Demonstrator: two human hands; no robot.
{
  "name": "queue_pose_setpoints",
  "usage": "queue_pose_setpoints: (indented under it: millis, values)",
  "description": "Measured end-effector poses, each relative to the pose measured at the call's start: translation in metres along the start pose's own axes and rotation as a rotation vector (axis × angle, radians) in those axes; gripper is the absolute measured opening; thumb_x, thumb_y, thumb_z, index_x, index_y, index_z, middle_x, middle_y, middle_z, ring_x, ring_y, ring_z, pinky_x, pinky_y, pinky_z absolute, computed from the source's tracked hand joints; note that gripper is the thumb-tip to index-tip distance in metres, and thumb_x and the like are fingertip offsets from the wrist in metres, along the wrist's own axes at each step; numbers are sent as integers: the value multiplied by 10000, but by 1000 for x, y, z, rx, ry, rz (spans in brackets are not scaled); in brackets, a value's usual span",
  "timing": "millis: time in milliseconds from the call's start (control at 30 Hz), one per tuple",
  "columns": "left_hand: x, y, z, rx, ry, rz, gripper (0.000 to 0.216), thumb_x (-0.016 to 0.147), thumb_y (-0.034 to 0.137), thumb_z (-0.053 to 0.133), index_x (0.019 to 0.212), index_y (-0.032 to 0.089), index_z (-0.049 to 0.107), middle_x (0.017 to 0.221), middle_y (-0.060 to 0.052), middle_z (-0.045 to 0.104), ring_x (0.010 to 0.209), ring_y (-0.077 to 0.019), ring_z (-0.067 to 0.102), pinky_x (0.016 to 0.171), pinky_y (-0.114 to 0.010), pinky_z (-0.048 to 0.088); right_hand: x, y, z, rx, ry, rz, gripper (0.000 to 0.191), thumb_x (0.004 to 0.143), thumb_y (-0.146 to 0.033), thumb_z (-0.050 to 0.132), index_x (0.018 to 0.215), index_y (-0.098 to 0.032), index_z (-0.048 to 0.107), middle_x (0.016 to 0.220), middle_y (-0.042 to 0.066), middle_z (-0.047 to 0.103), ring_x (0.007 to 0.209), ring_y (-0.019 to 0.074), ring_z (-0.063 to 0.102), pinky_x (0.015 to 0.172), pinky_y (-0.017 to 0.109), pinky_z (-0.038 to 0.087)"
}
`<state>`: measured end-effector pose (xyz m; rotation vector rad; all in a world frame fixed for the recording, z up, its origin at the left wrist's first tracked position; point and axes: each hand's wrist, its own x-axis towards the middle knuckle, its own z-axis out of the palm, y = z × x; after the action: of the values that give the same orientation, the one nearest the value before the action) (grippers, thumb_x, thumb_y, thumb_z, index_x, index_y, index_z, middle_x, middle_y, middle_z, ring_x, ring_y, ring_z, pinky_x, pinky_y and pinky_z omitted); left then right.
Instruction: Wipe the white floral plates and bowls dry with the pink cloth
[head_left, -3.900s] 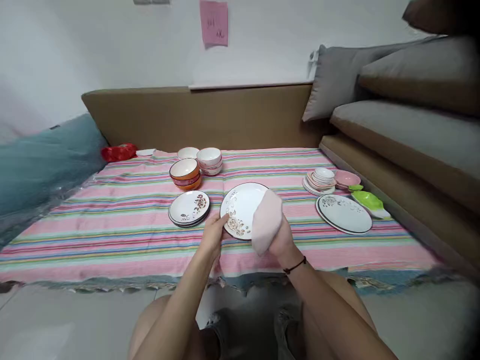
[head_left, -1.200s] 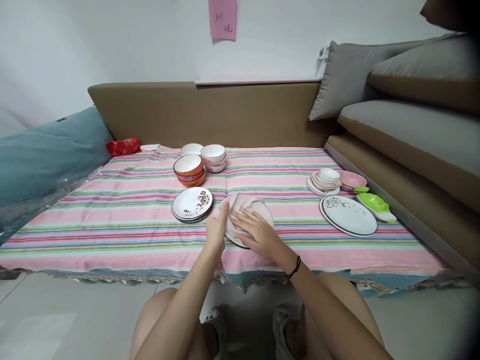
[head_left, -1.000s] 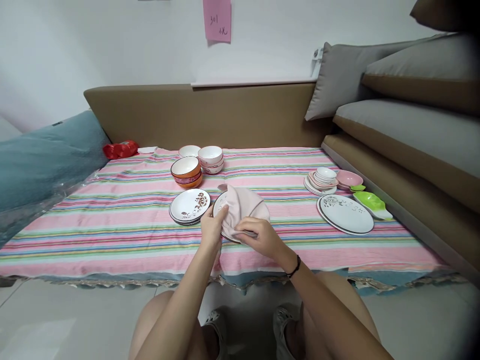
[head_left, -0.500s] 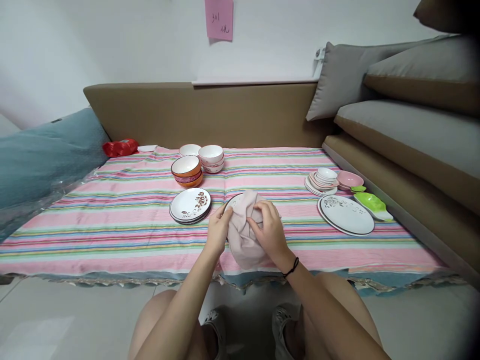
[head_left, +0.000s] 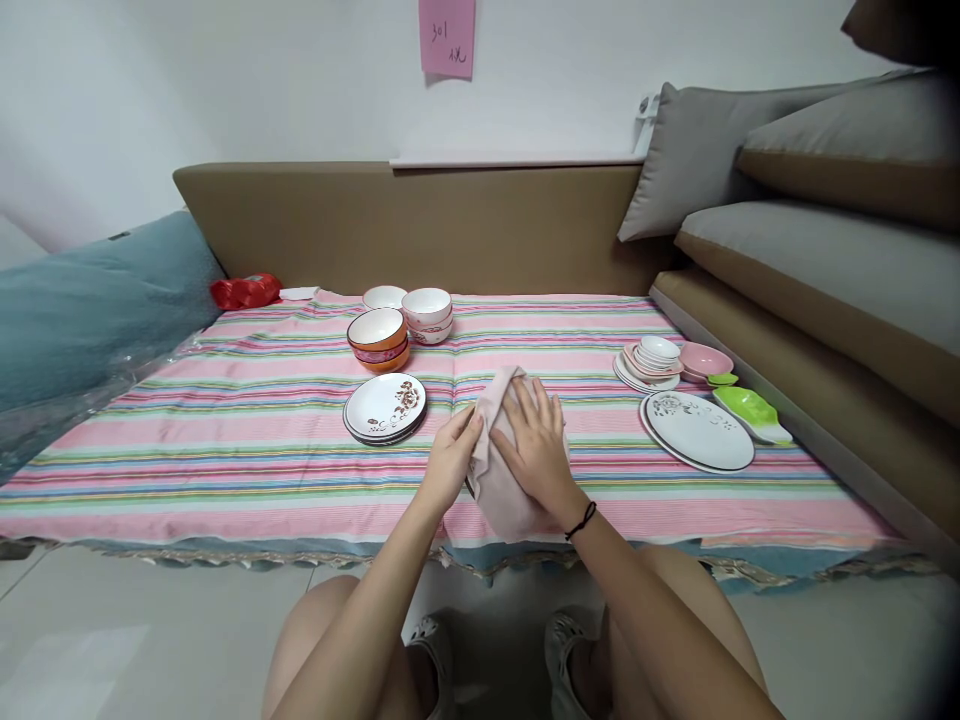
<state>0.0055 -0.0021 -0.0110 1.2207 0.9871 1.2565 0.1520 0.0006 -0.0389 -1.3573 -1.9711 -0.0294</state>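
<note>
Where hands (head_left: 525,440) rub, striped bedspread (head_left: 225,440), brown headboard (head_left: 405,225)

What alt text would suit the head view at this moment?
Two bare hands press a pale pink cloth over a plate at the near edge of a striped bedspread: left hand at its rim, right hand flat on top. Stacked plates and bowls sit beyond.
</note>
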Motion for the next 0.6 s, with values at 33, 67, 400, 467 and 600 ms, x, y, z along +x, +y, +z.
queue_pose_setpoints:
  millis: [33, 67, 400, 467, 600]
  values:
    - [-2, 1, 0, 3, -27, -10, 435, 799, 470, 661, 1133, 197, 713, 1200, -70, 683, 1151, -283, 574, 1000, -362, 407, 2, 3, -2, 53, 12, 58, 516, 954, -445, 407, 1396, -182, 449, 1489, 135, 416, 1379, 336, 324, 1097, 518, 250]
    - [-3, 3, 0, 0, -53, -17, 445, 792, 473, 669, 1133, 191, 714, 1189, -75, 687, 1137, -285, 581, 985, -360, 415, 5, 6, -5, 137, 11, 132, 466, 939, -437, 424, 1320, -183, 516, 1379, 143, 528, 1261, 318, 457, 1025, 462, 336]
    - [-1, 12, -23, -220, 134, -127, 309, 655, 438, 778, 803, 173, 720, 741, -13, 681, 716, -187, 610, 701, -282, 463, 8, 16, -10, 778, -16, 576, 388, 796, -545, 542, 635, -196, 497, 601, -18, 499, 598, 140, 447, 551, 254, 329]
    - [2, 11, -23, -308, 248, -108, 318, 606, 430, 809, 743, 168, 691, 710, 0, 663, 680, -166, 592, 673, -267, 460, 3, 10, -6, 846, 11, 645, 394, 794, -568, 541, 680, -191, 528, 636, 3, 551, 624, 162, 497, 558, 266, 369]
    - [7, 6, -21, -403, 427, -37, 375, 571, 434, 823, 786, 159, 686, 815, -13, 688, 774, -172, 608, 746, -275, 469, -9, -7, 3, 996, 52, 738, 399, 777, -539, 604, 940, -174, 617, 899, 64, 688, 816, 228, 615, 678, 303, 478]
